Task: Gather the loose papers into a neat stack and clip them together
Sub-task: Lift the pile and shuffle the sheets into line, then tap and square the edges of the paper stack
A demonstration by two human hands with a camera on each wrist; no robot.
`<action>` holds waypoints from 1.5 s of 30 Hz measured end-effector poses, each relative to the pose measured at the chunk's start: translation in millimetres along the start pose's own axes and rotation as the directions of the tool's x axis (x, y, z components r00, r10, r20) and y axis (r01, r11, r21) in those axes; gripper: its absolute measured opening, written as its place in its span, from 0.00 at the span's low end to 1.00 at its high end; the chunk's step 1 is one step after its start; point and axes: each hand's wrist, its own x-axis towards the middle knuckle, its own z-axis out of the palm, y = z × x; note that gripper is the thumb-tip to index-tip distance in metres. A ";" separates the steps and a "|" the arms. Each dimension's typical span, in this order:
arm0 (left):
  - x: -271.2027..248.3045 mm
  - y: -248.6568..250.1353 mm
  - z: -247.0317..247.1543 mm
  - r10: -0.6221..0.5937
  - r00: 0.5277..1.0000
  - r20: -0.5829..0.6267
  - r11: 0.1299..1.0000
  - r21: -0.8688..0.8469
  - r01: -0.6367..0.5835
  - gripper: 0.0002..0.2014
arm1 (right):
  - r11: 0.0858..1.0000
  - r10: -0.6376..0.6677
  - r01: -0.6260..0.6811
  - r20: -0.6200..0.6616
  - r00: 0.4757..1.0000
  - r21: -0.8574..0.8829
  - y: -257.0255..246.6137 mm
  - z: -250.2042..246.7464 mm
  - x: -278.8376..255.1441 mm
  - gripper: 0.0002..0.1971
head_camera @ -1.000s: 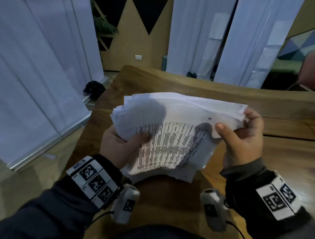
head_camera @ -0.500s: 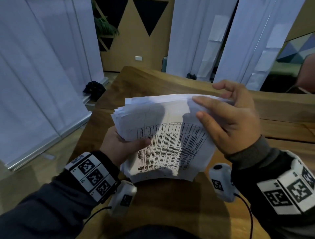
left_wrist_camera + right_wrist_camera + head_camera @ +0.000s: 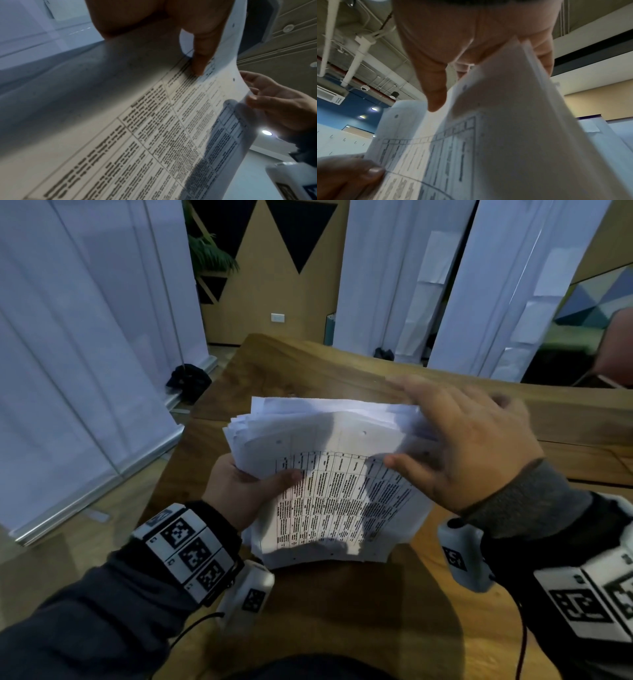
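Note:
A thick stack of white papers [image 3: 335,481], its front sheet a printed table, stands on its lower edge on the wooden table [image 3: 308,368], bowed and uneven at the upper left. My left hand [image 3: 246,487] grips its left edge, thumb [image 3: 200,60] on the front sheet. My right hand [image 3: 455,433] lies over the top right corner with fingers stretched along the top edge and thumb [image 3: 435,97] against the front. The papers [image 3: 505,135] fill both wrist views. No clip is in sight.
The table's left edge runs close by my left arm, with floor and white curtain panels [image 3: 85,371] beyond. A dark bundle [image 3: 188,378] lies on the floor at the far left corner. Bare wood shows behind the stack and to the right.
My right hand left the stack's right edge, rose over the top and now lies flat along the top right corner. The left hand kept its grip; the sheets sit more squarely.

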 end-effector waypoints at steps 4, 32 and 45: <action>-4.9 8.1 19.8 0.097 0.994 -0.043 0.985 0.145 -0.089 0.06 | 0.998 0.041 -0.043 -0.050 0.998 -0.037 -5.8 -4.1 6.2 0.12; -1.9 -8.6 -22.3 0.101 0.995 -0.016 0.989 0.113 -0.099 0.10 | 0.085 0.688 -0.079 -0.001 0.726 0.993 55.9 74.4 -60.9 0.06; -13.7 -41.8 -30.4 -0.056 0.978 -0.200 0.954 0.279 0.112 0.16 | -0.126 0.672 -0.416 0.386 0.632 0.900 60.9 126.5 -100.7 0.40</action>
